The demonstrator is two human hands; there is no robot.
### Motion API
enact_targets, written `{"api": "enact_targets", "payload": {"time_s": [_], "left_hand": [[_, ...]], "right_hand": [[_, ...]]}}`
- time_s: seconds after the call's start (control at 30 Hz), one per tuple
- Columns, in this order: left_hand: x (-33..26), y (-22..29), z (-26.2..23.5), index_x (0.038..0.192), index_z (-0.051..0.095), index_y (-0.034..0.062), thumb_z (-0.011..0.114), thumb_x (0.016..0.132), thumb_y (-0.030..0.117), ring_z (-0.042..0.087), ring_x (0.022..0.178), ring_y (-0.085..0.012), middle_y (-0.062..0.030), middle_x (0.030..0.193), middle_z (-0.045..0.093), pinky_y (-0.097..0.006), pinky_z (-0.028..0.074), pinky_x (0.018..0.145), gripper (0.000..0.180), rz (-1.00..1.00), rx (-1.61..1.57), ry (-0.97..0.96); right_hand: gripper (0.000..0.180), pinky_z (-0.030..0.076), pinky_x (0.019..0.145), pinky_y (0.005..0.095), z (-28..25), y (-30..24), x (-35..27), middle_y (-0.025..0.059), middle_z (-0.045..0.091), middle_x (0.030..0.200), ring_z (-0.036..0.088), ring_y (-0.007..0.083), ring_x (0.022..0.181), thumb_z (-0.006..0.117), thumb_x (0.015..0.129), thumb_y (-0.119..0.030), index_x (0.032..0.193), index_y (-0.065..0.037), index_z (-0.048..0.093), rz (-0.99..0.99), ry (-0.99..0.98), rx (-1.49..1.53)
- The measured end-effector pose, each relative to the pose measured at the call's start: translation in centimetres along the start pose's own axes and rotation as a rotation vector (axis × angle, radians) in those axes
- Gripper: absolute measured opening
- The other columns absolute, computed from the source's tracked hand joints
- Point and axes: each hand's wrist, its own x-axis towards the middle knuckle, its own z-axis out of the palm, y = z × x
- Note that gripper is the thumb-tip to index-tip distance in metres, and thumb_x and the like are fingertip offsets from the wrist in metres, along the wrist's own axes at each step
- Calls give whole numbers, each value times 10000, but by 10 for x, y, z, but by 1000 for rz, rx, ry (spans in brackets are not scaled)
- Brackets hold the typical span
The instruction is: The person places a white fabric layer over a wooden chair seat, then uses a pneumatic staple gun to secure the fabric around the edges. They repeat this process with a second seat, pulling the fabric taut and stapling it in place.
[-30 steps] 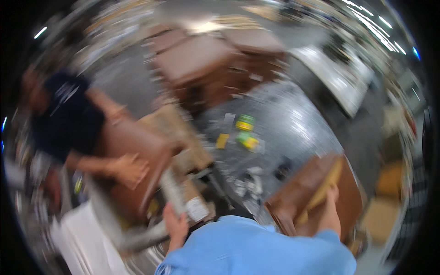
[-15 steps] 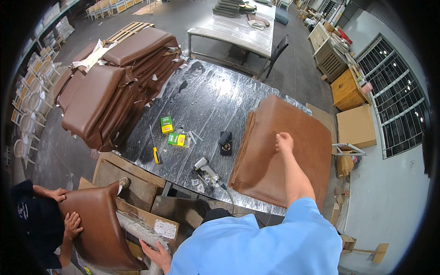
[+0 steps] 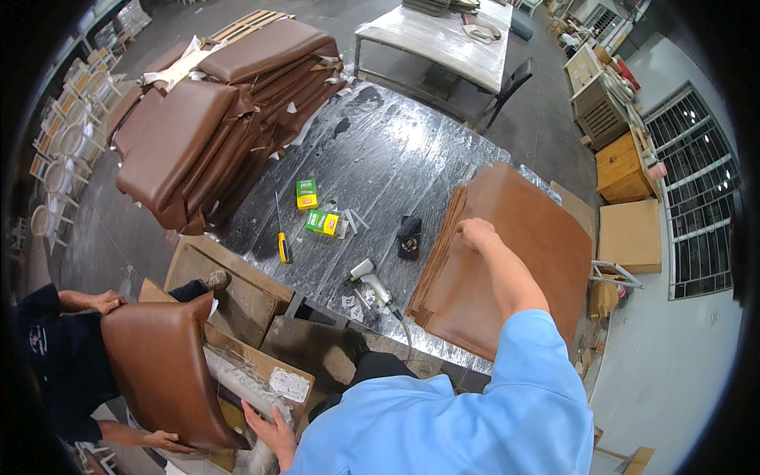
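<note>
Right grip [image 3: 475,233] on brown sheet stack [image 3: 514,261]

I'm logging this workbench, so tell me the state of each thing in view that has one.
Right hand: resting on the stack of brown sheets.
Left hand: open, on a wrapped roll.
Screwdriver: lying flat.
Staple gun: lying down, hose attached.
Brown cushion: held upright by a co-worker.

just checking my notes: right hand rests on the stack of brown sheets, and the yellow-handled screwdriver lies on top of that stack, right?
Not quite. The right hand does rest on the stack of brown sheets, but the head view shows the yellow-handled screwdriver lying on the dark table, apart from the stack.
</note>
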Motion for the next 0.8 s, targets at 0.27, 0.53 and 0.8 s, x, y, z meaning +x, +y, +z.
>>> {"api": "enact_targets", "payload": {"time_s": [0.27,0.53,0.8], "left_hand": [[-11,1,3,1716,324,-12,719,1028,237,431,1526,-502,-307,1674,425,-549,348,1277,832,-18,-11,13],[-18,-13,-22,1671,406,-4,770,974,317,500,1472,-503,-315,1617,509,-527,402,1252,849,-133,-1,-33],[-59,-33,-63,1639,468,37,779,963,430,590,1384,-488,-283,1557,573,-544,494,1157,841,-144,26,-5]], "right_hand": [[279,575,1031,488,-6,13,-11,171,809,1219,742,400,1177,703,935,-209,1180,-130,810,-16,205,141],[616,619,941,487,4,64,-44,149,842,1158,809,334,1032,906,805,-548,1184,-68,836,413,444,539],[292,612,708,461,-4,109,-86,175,778,981,749,333,798,821,866,-210,1055,11,801,498,376,1168]]}}
